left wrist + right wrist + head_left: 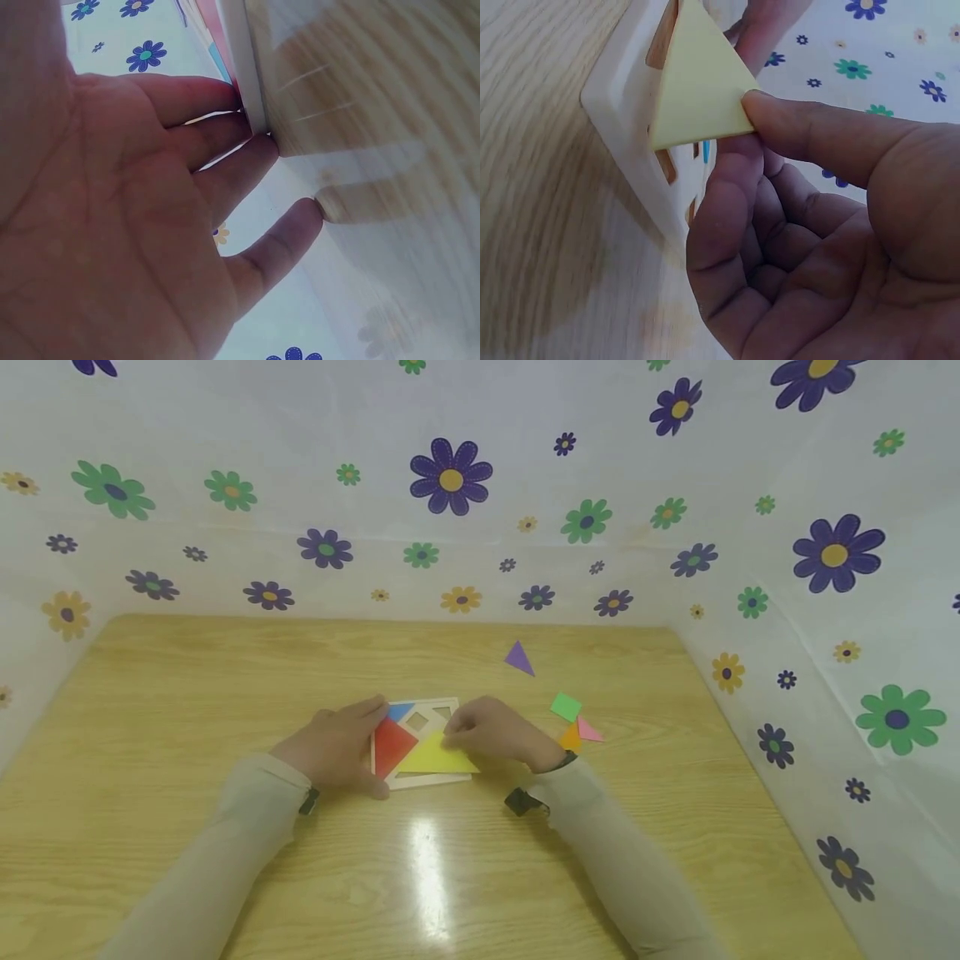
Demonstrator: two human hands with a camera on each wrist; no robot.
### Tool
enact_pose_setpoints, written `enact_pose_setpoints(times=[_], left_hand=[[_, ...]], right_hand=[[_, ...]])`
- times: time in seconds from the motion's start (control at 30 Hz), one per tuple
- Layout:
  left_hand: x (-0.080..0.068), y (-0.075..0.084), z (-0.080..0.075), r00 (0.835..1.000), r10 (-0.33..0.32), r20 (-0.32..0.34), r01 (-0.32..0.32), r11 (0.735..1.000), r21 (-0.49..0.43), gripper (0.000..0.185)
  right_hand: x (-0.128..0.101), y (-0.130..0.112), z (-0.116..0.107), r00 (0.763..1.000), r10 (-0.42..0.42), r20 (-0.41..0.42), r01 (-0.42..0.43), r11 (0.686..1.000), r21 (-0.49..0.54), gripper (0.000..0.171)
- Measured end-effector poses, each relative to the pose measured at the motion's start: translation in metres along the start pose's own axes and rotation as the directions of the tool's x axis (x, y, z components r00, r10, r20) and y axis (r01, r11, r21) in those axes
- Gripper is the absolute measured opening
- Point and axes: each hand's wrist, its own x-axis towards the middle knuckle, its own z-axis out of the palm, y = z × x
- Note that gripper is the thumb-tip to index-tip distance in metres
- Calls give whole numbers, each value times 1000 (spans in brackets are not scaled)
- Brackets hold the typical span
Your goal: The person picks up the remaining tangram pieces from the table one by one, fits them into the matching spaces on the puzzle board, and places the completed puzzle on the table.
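Note:
A white tangram tray (431, 782) lies on the table with a red triangle (392, 746) and a blue piece (398, 711) set in it. My left hand (337, 745) spans the tray's left side, thumb by the near corner and fingers by the far one. In the left wrist view its fingers (240, 161) are nearly straight, tips at the tray's edge. My right hand (501, 732) pinches a large yellow triangle (697, 86) between thumb and curled index finger. The triangle is tilted over the tray's near right part and hides some of its recesses.
Right of the tray lie a green square (566, 707), an orange piece (571, 737) partly behind my right wrist, and a pink triangle (589, 729). Farther back is a purple triangle (519, 659). Flower-patterned white sheeting (285, 435) stands along the wooden table's (187, 693) back and sides.

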Motion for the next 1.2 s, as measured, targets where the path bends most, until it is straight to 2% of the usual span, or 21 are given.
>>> enact_pose_setpoints(times=[0.27, 0.7, 0.97, 1.2], left_hand=[[-3, 4, -3, 1000, 11, -9, -11, 1000, 7, 123], [-5, 3, -5, 1000, 16, -21, -15, 1000, 21, 123], [-5, 3, -5, 997, 43, -70, -42, 999, 13, 101], [-1, 1, -2, 996, 37, -76, -37, 999, 2, 100]], right_hand=[[3, -8, 8, 999, 22, 45, -22, 1000, -20, 10], [10, -13, 18, 998, 29, 63, -28, 999, -21, 7], [8, -14, 23, 999, 29, 46, -27, 998, -50, 8], [6, -16, 24, 999, 21, 29, -19, 997, -74, 9]])
